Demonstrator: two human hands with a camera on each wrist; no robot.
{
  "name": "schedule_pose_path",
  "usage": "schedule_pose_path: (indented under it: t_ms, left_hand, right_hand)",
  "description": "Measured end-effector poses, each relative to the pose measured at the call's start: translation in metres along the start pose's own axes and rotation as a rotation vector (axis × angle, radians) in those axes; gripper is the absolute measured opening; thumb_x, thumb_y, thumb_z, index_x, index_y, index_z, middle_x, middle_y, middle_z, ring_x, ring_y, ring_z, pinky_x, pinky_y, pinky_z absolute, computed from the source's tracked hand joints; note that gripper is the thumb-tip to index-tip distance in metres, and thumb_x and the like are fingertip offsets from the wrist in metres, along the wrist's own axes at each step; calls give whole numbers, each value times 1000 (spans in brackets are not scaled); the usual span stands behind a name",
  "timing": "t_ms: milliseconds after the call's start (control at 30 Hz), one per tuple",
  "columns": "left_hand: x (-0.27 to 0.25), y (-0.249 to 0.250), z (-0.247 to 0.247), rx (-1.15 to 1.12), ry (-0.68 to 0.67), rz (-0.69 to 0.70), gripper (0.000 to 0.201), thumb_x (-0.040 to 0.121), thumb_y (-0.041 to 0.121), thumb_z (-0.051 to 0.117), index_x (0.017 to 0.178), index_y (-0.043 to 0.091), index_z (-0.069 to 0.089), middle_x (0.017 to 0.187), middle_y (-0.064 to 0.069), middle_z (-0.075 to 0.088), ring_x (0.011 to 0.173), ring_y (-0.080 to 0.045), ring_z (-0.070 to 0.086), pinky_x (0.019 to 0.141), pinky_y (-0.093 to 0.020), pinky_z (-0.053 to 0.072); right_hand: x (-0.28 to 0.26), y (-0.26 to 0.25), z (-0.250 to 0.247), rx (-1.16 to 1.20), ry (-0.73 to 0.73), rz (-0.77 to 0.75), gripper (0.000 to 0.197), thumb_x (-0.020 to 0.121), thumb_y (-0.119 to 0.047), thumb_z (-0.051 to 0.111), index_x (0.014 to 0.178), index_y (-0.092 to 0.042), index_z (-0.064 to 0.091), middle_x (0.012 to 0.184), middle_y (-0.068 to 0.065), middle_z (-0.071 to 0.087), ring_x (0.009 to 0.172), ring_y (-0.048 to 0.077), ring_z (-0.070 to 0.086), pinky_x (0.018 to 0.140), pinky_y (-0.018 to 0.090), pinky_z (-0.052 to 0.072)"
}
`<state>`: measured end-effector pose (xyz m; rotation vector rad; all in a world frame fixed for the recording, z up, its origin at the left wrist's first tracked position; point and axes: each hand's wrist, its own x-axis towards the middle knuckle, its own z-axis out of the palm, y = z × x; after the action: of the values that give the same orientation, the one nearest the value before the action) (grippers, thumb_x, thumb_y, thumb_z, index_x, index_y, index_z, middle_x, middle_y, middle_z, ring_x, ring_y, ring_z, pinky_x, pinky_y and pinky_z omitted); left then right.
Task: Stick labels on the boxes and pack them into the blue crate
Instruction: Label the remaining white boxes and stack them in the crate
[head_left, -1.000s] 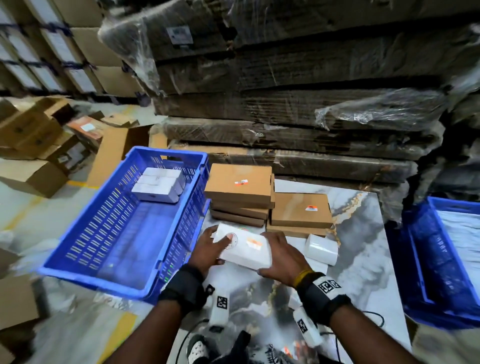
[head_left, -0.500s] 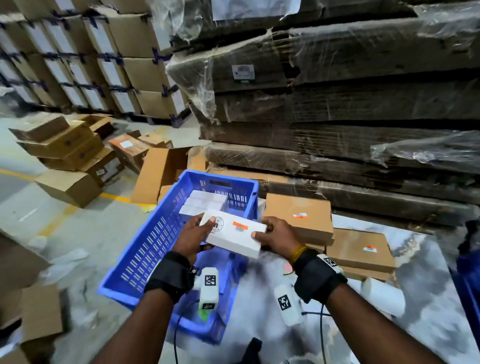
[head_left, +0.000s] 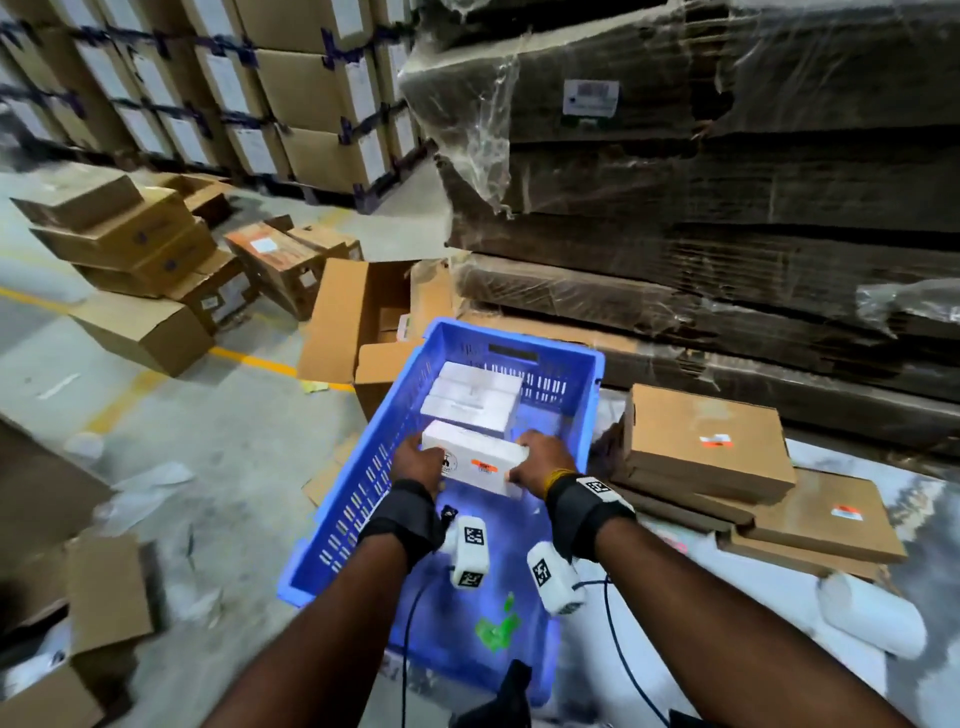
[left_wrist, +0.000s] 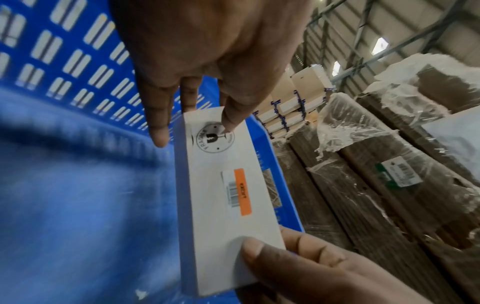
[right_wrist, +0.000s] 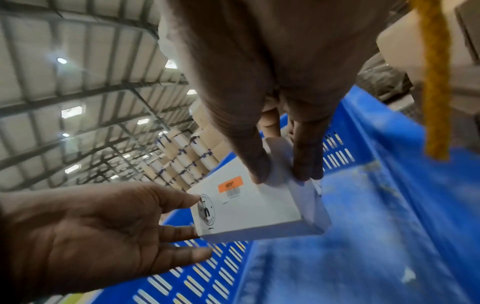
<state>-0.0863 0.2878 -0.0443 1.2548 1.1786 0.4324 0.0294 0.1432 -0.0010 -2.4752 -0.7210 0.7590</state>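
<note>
Big wrapped cardboard stacks (head_left: 727, 208) out back, then the blue crate (head_left: 550, 353) with white boxes (head_left: 475, 397) against its far wall. Brown boxes (head_left: 701, 441) sit just right of it. Inside the crate, above its floor, a labelled white box (head_left: 475, 464) is pinched at both ends: left hand (head_left: 418, 462) thumb on top, fingers below, right hand (head_left: 543, 462) likewise.

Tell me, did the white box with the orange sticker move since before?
Yes. The white box, held by both hands, went left off the marble table and now sits low inside the blue crate, near the other white boxes.
</note>
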Motion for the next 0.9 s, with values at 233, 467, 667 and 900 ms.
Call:
schedule_pose_path:
  t_ms: [233, 467, 667, 900]
  left_hand:
    - [81, -69, 6, -63, -8, -95, 42, 64, 12, 60, 105, 4, 66, 84, -20, 68, 56, -25, 60, 52, -32, 51]
    - [57, -29, 1, -144, 28, -130, 23, 84, -6, 51, 99, 8, 60, 69, -13, 51, 42, -17, 38, 39, -19, 32]
    - [61, -32, 7, -268, -58, -234, 41, 96, -7, 32, 117, 27, 38, 66, -7, 37, 48, -14, 30, 50, -23, 30]
    - [66, -32, 5, -329, -147, -334, 32, 101, 0, 34, 102, 31, 44, 64, -1, 27, 56, -14, 28, 58, -28, 35]
  right_hand:
    - [33, 1, 33, 32, 15, 96, 55, 77, -13, 77, 128, -17, 57, 125, 17, 62, 120, 31, 53, 94, 31, 43]
    - [53, -3, 62, 77, 49, 109, 52, 81, -3, 70, 129, -14, 53, 124, 21, 51, 114, 37, 55, 97, 29, 39]
    - [62, 1, 76, 106, 116, 142, 52, 83, 1, 63, 130, -19, 51, 124, 16, 47, 110, 36, 56, 93, 26, 38]
    - [77, 0, 83, 221, 209, 132, 50, 77, 6, 61, 119, -19, 52, 114, 12, 50, 97, 35, 60, 87, 30, 45]
